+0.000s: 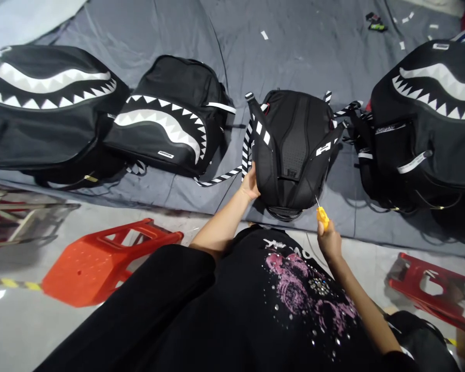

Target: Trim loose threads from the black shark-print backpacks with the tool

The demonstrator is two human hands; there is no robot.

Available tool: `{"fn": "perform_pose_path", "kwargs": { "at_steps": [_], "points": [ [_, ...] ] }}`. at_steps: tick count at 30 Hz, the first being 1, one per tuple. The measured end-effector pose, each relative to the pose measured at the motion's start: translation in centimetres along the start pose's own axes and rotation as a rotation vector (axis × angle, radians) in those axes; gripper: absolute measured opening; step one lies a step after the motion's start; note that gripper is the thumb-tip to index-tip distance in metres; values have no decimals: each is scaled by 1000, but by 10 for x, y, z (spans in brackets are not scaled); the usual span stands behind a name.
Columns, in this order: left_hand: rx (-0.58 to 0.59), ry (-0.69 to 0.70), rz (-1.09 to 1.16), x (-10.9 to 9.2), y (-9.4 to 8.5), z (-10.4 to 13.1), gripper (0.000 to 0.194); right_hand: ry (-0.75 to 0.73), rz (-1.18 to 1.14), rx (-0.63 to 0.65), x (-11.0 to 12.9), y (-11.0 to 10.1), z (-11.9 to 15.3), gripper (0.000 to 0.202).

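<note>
A black backpack (289, 134) lies with its padded back panel and shoulder straps facing up, directly before me. My left hand (251, 183) grips its lower left side, the fingers partly hidden by the bag. A black-and-white striped strap (221, 178) trails out beside that hand. In my right hand (328, 240), closed, is a yellow-handled tool (322, 217) with a thin metal blade or shaft. Its tip points up at the backpack's lower right edge; whether it touches the fabric I cannot tell.
Black backpacks with shark-mouth prints lie to the left (54, 134) and right (445, 150) on the grey cloth (256, 46). Small white scraps (264, 35) are scattered farther back. An orange-red stool (89, 263) and a red stool (422, 284) stand on the floor near me.
</note>
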State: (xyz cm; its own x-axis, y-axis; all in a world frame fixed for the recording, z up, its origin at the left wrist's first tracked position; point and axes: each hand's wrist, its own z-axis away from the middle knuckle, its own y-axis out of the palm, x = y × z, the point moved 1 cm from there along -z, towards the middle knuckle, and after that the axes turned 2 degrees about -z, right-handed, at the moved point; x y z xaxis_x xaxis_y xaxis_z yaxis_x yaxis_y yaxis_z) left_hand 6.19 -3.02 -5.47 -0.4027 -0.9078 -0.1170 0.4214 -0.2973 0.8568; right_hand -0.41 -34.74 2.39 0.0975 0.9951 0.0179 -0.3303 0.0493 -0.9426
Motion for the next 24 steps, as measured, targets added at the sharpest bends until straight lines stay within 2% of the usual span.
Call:
{"fn": "perform_pose_path", "kwargs": {
  "at_steps": [3,7,11,14,18,20,21,22,24],
  "points": [
    [-19,18,-33,0,2,-2,67,-8,-73,-37,-1,1,12,36],
    [-30,-30,-57,-2,5,0,72,15,-157,-63,-24,6,58,39],
    [-3,-42,-68,-2,5,1,70,8,-129,92,-33,15,94,37],
    [-10,-29,-92,-1,5,-3,68,-71,-56,218,-18,17,90,34],
    [-9,3,-159,2,11,-3,62,-117,91,305,5,12,69,30],
    [-86,36,-289,5,14,7,60,-117,125,337,11,9,63,29],
    [-172,79,-392,7,15,16,57,-115,130,348,12,7,60,29],
    [-286,166,-522,10,16,26,53,-112,125,357,12,6,59,30],
    [-490,463,-860,18,19,50,47,-106,101,368,9,6,57,31]
  ]
}}
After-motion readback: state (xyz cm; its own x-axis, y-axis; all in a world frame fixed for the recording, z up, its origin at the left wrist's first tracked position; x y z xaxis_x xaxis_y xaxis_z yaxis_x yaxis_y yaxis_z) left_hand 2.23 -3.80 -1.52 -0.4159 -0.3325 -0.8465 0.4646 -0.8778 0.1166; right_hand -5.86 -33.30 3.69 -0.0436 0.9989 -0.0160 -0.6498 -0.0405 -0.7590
